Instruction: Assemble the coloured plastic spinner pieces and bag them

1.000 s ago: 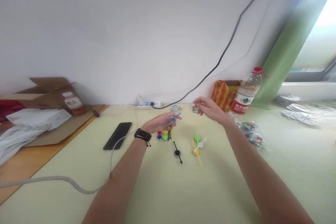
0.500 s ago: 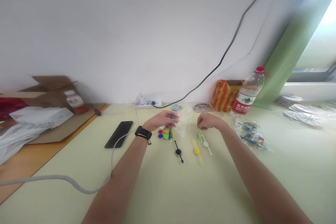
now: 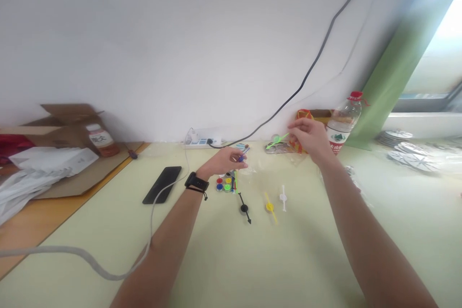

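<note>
While the right hand [image 3: 311,138] pinches one end of a green arrow spinner [image 3: 277,140] between thumb and fingertips, the left hand [image 3: 224,160] grips a blue spinner [image 3: 242,158], mostly covered by its bent fingers. Key relation: green spinner lies to the left of the right fingertips, long axis sloping from them down-left, toward the left hand's side; its round hub sits mid-length, outside the grip. Right hand is the nearer, in contact; left hand stands apart, lower and to the left. Cannot tell whether the green spinner's free end touches the tabletop [image 3: 224,264].

Nearer the wearer, lying separate: black arrow spinner [image 3: 244,208], slanted; yellow spinner [image 3: 270,207], slanted likewise; white spinner [image 3: 283,198], pointing nearly straight away. Small coloured discs [image 3: 227,187] cluster just below the left hand. Water bottle [image 3: 337,135] stands behind the right hand, partly hidden.
</note>
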A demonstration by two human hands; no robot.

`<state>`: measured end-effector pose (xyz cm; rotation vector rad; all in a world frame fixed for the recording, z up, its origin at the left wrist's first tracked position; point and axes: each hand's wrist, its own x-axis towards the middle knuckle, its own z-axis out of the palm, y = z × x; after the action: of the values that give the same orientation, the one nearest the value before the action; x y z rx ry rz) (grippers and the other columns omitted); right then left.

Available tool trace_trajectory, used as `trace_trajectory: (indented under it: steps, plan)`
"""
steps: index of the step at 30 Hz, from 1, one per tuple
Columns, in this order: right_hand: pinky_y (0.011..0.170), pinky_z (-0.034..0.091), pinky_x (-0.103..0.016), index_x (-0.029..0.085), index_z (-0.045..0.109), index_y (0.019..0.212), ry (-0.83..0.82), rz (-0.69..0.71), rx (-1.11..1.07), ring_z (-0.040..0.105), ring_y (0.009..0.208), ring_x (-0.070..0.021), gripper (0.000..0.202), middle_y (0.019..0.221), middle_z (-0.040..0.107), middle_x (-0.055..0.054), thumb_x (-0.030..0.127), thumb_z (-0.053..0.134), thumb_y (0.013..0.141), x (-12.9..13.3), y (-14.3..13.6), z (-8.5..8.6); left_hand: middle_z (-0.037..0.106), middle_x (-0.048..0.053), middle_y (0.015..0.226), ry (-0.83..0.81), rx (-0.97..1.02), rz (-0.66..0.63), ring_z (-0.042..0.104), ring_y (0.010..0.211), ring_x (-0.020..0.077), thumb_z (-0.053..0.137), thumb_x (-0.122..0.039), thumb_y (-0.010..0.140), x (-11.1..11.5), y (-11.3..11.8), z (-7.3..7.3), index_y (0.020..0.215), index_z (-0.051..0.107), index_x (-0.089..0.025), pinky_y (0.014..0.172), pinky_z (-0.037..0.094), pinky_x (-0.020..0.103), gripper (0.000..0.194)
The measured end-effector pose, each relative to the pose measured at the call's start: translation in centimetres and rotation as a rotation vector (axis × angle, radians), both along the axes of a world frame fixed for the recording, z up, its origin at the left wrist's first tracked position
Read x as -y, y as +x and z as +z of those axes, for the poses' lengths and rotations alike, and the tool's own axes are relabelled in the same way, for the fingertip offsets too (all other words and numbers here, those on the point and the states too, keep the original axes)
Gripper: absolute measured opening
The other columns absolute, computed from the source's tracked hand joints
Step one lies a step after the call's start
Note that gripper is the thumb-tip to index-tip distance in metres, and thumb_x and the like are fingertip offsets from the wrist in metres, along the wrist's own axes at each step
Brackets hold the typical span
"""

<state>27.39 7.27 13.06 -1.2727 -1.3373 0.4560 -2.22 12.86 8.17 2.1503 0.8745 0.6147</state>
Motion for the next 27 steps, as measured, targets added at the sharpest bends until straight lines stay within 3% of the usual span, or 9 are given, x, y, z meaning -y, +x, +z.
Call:
trace_trajectory:
  steps: [6, 11, 18, 20, 24, 27]
  plan:
    - [0.052, 0.047, -0.023, 0.016, 0.069, 0.087, -0.132, 0.136, 0.117, 0.062, 0.057, -0.0150, 0.015, 0.069, 0.069, -0.004, 0.019, 0.063, 0.073, -0.8, -2.5, -1.5, 0.075, 0.009, 0.100, 0.047, 0.051, 0.021, 0.068, 0.084, 0.0194, 0.076, -0.049, 0.080, 0.4, 0.7, 0.4, 0.106, 0.074, -0.017, 0.075, 0.053, 0.029, 0.042]
    - [0.056, 0.045, -0.024, 0.017, 0.070, 0.083, -0.098, 0.085, 0.368, 0.061, 0.060, -0.0153, 0.012, 0.065, 0.067, -0.001, 0.018, 0.065, 0.072, -1.1, -2.5, -2.1, 0.074, 0.007, 0.096, 0.092, 0.041, 0.045, 0.066, 0.079, 0.0175, 0.075, -0.049, 0.081, 0.3, 0.6, 0.6, 0.105, 0.073, -0.016, 0.071, 0.051, 0.027, 0.041]
    - [0.052, 0.044, -0.024, 0.017, 0.069, 0.090, -0.155, 0.194, 0.312, 0.062, 0.059, -0.0158, 0.015, 0.073, 0.073, -0.005, 0.028, 0.066, 0.080, -0.4, -2.7, -1.5, 0.074, 0.008, 0.096, 0.073, 0.073, 0.029, 0.067, 0.082, 0.0188, 0.074, -0.049, 0.082, 0.6, 0.9, 0.6, 0.104, 0.073, -0.016, 0.071, 0.052, 0.028, 0.040]
    - [0.053, 0.044, -0.025, 0.018, 0.069, 0.088, -0.129, 0.149, 0.352, 0.062, 0.059, -0.0160, 0.015, 0.071, 0.072, -0.005, 0.032, 0.065, 0.083, -0.4, -2.8, -1.4, 0.074, 0.008, 0.098, 0.067, 0.079, 0.027, 0.068, 0.084, 0.0193, 0.073, -0.048, 0.082, 0.6, 0.9, 0.6, 0.104, 0.072, -0.016, 0.072, 0.053, 0.028, 0.039]
    - [0.062, 0.047, -0.027, 0.019, 0.067, 0.081, -0.048, -0.071, 0.485, 0.064, 0.068, -0.0185, 0.018, 0.072, 0.071, -0.006, 0.034, 0.060, 0.087, -1.2, -1.9, -1.7, 0.074, 0.008, 0.098, 0.077, 0.075, 0.038, 0.069, 0.084, 0.0191, 0.073, -0.048, 0.083, 0.6, 0.6, 0.8, 0.103, 0.072, -0.016, 0.074, 0.053, 0.028, 0.038]
    - [0.062, 0.047, -0.027, 0.019, 0.067, 0.077, -0.252, -0.013, 0.628, 0.066, 0.072, -0.0196, 0.016, 0.078, 0.073, -0.007, 0.031, 0.061, 0.086, -1.7, -0.6, -2.7, 0.074, 0.008, 0.098, 0.080, 0.071, 0.048, 0.069, 0.083, 0.0187, 0.074, -0.050, 0.082, 0.5, 0.4, 0.8, 0.102, 0.073, -0.016, 0.073, 0.053, 0.028, 0.039]
